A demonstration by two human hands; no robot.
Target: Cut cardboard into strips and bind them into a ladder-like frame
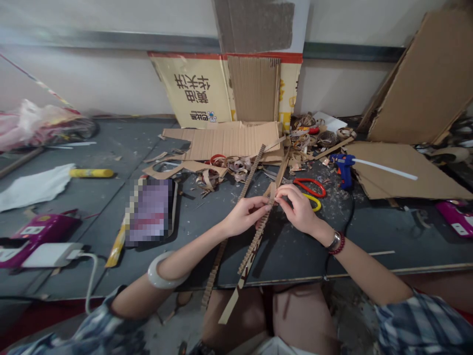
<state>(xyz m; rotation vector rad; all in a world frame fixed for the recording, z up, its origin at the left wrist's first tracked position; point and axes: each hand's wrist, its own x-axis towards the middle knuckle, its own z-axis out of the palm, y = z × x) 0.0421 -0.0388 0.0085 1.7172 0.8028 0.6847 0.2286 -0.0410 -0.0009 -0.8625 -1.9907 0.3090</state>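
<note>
Both hands meet at a narrow corrugated cardboard strip [254, 245] that slants toward the table's front edge. My left hand [246, 214] pinches it from the left, thumb and fingers closed on the ridged part. From the right, my right hand [295, 206] grips the same strip near its upper part with fingertips pressed together. The strip's lower end, with a pale flat layer, hangs past the table edge. Another ridged cardboard strip [215, 271] lies beneath and left of my left hand. Scissors with red and yellow handles [310, 188] lie just beyond my right hand.
A blue glue gun [344, 170] with a white stick rests by a flat cardboard sheet [406, 170]. Cardboard scraps [232, 143] and curled paper strips are heaped at the back. On the left are a tablet-like device [151, 212], a yellow knife [91, 173] and a white charger [51, 255].
</note>
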